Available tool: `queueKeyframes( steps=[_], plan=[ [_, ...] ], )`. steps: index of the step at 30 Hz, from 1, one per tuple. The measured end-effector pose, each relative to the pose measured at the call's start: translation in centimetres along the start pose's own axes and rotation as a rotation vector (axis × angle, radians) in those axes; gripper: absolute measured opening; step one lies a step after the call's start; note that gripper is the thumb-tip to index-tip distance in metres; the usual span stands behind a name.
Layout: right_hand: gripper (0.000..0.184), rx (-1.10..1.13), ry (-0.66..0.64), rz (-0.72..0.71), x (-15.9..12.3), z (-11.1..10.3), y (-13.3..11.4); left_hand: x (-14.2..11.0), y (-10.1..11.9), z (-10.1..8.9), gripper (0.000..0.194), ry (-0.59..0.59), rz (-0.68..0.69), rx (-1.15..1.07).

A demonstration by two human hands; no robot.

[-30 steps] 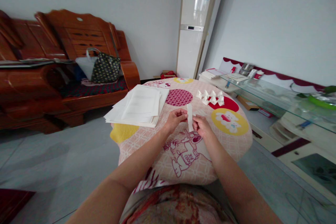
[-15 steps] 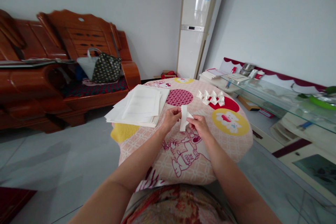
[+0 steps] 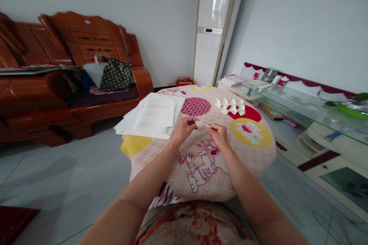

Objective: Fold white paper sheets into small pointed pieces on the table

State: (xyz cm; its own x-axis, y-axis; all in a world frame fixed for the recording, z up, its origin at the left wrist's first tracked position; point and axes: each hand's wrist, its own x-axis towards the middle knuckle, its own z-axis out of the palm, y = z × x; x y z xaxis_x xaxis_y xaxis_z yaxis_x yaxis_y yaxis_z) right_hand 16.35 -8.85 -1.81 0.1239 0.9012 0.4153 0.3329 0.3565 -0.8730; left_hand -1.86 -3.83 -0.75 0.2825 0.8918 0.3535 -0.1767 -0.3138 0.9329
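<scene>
Between my hands, over the middle of the cloth-covered table (image 3: 198, 160), is a small piece of folded white paper (image 3: 201, 125). My left hand (image 3: 185, 128) pinches its left end between thumb and fingers. On the other side my right hand (image 3: 217, 134) is closed on its right end. The exact folds are too small to make out. Beyond my right hand stand several small folded white paper shapes (image 3: 233, 108) with pointed tips, grouped in rows. To the left of my left hand lies a stack of white paper sheets (image 3: 152, 115), its edges uneven.
A wooden sofa (image 3: 94, 42) with a patterned bag (image 3: 117, 74) on its seat stands at the left. Along the right wall runs a glass-topped cabinet (image 3: 301, 101) holding papers and metal containers. A tall white air conditioner (image 3: 209, 53) fills the corner.
The paper strip that stood upright between my hands now shows as a shorter, roughly sideways piece. Both hands remain in nearly the same place, the right one turned slightly.
</scene>
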Motion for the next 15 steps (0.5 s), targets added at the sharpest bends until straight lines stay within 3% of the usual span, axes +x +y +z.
queueKeyframes(
  steps=[7,15],
  plan=[
    [0.033,-0.114,0.007,-0.17,-0.2,0.5,-1.1,-0.3,1.2,0.7,0.031,0.063,0.01,-0.193],
    [0.03,-0.19,0.033,-0.24,-0.5,0.8,-1.5,-0.5,1.1,0.9,0.039,0.056,0.002,-0.269]
  ],
)
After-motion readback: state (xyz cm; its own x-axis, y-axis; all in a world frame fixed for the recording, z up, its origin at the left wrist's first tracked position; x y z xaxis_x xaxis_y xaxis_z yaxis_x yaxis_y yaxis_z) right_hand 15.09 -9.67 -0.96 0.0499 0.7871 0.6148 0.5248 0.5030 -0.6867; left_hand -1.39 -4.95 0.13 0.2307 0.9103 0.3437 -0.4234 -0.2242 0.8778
